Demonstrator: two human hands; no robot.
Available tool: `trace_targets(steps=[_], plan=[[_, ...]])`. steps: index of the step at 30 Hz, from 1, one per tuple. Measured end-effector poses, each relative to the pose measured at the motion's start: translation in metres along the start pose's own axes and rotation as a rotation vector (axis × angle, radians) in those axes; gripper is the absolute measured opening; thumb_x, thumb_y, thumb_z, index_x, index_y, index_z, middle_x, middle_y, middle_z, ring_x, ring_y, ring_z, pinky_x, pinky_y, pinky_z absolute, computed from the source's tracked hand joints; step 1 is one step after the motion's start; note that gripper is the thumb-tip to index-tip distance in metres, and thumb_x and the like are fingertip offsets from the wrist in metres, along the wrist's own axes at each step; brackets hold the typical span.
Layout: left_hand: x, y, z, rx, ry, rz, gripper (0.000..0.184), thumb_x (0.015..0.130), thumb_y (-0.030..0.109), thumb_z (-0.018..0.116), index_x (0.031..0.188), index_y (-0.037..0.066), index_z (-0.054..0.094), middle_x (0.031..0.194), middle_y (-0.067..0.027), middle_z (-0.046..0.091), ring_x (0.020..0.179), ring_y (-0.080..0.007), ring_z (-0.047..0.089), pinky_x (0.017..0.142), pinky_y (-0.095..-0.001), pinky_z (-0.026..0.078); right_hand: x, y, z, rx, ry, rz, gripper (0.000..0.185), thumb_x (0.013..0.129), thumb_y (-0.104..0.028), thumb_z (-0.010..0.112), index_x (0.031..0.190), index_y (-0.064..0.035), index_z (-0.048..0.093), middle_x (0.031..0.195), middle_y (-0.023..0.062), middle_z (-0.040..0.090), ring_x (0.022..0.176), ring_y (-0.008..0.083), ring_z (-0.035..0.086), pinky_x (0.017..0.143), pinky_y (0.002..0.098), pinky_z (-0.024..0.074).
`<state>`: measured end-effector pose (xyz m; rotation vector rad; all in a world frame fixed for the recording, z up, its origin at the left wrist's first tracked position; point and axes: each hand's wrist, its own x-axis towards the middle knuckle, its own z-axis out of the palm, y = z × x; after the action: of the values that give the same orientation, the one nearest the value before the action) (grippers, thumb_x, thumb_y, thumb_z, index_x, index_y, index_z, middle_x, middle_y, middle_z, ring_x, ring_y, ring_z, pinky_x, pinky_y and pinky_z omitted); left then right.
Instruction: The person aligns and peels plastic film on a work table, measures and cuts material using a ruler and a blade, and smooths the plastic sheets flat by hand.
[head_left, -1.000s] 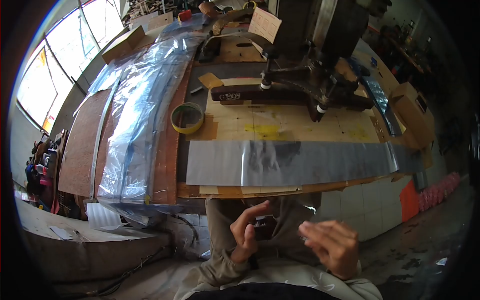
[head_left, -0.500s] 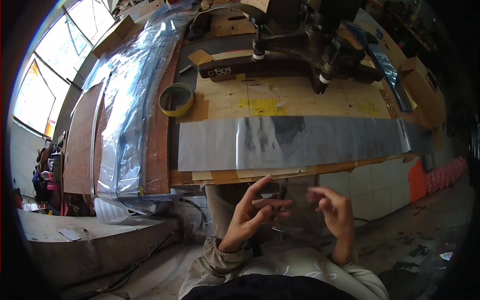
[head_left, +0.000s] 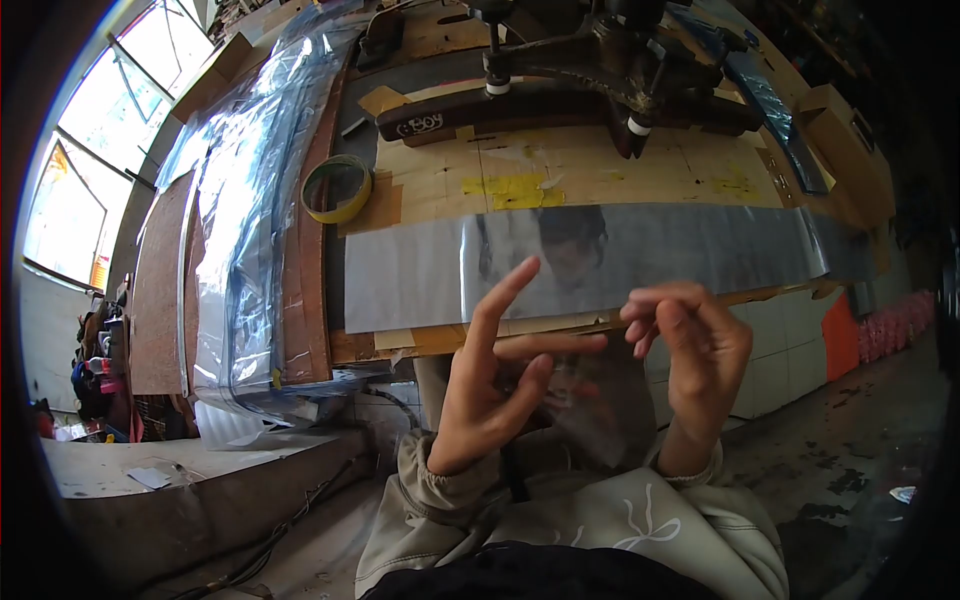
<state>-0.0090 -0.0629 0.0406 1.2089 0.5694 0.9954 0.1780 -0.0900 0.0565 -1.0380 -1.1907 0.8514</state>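
My left hand point(head_left: 490, 385) is raised in front of the table edge, index finger pointing up and another finger stretched to the right, the thumb close against it. To its right, my right hand point(head_left: 695, 350) has its fingers bent in toward the thumb. Between and below both hands hangs a thin see-through plastic film point(head_left: 605, 415), hard to make out; its edges are not clear. Beyond the hands, a long grey glossy plastic strip point(head_left: 400, 280) lies flat along the front of the table.
A yellow tape roll point(head_left: 338, 190) sits left of the strip. Behind it is a dark machine bar point(head_left: 560, 108) over a taped wooden board point(head_left: 420, 170). Clear plastic sheeting point(head_left: 240, 270) covers the left side. A cardboard box point(head_left: 840, 150) stands at the right.
Both hands have risen toward the table's front edge, and the right hand has shifted right. The film between them has come up too. The camera view has shifted slightly.
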Motion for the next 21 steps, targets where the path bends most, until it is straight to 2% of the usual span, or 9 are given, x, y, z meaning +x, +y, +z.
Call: trace_targets(steps=[3,4,7,13,16,19,21], plan=[[0.014,0.005,0.001,0.035,0.011,0.029,0.067,0.096,-0.001,0.041,0.151,0.002,0.003,0.108,-0.0292,0.067,0.082,-0.0298,0.073,0.072,-0.0323,0.062,0.015,-0.003,0.002,-0.003,0.014,-0.055,0.026,0.102,-0.015,0.050,0.108,0.0034,0.067,0.089,0.0115,0.069,0.074,0.0120,0.063,0.062,0.0231,0.0477],[0.017,0.009,0.003,0.062,0.046,0.018,0.066,0.097,-0.001,0.041,0.151,0.003,0.004,0.107,-0.0281,0.068,0.079,-0.0276,0.073,0.066,-0.0274,0.061,0.019,-0.005,0.002,0.007,0.024,-0.057,0.028,0.103,-0.017,0.049,0.111,0.0032,0.067,0.089,0.0113,0.069,0.074,0.0119,0.063,0.062,0.0230,0.0476],[0.027,0.011,0.007,0.086,0.121,0.071,0.066,0.097,0.000,0.042,0.151,0.004,0.004,0.106,-0.0270,0.068,0.076,-0.0250,0.073,0.062,-0.0236,0.059,0.031,-0.007,0.003,0.030,0.038,-0.086,0.032,0.104,-0.020,0.045,0.119,0.0020,0.064,0.089,0.0108,0.069,0.074,0.0116,0.063,0.062,0.0226,0.0473],[0.044,0.010,0.006,0.141,0.121,0.184,0.067,0.098,0.001,0.041,0.152,0.004,0.003,0.105,-0.0262,0.069,0.073,-0.0239,0.073,0.056,-0.0222,0.058,0.046,-0.006,0.002,-0.035,0.057,-0.181,0.031,0.103,-0.018,0.047,0.124,-0.0013,0.062,0.089,0.0098,0.069,0.073,0.0112,0.062,0.063,0.0220,0.0472],[0.048,0.017,0.003,0.130,0.067,0.172,0.071,0.092,-0.011,0.037,0.153,0.006,0.006,0.108,-0.0229,0.069,0.081,-0.0260,0.073,0.072,-0.0282,0.060,0.050,-0.007,0.004,-0.034,0.087,-0.177,0.029,0.102,-0.016,0.050,0.124,-0.0019,0.063,0.088,0.0094,0.069,0.072,0.0108,0.062,0.063,0.0222,0.0473],[0.052,0.019,0.002,0.117,0.048,0.193,0.072,0.091,-0.012,0.037,0.153,0.005,0.005,0.107,-0.0235,0.069,0.081,-0.0267,0.073,0.072,-0.0287,0.060,0.053,-0.005,0.005,-0.002,0.116,-0.168,0.028,0.101,-0.014,0.053,0.124,-0.0015,0.064,0.086,0.0091,0.069,0.070,0.0104,0.061,0.063,0.0224,0.0476],[0.055,0.022,0.002,0.116,0.046,0.202,0.069,0.092,-0.011,0.037,0.153,0.005,0.007,0.107,-0.0228,0.069,0.079,-0.0253,0.073,0.069,-0.0268,0.059,0.058,-0.002,0.005,0.036,0.129,-0.169,0.029,0.100,-0.014,0.055,0.124,-0.0008,0.064,0.084,0.0090,0.068,0.069,0.0100,0.061,0.063,0.0226,0.0479]])
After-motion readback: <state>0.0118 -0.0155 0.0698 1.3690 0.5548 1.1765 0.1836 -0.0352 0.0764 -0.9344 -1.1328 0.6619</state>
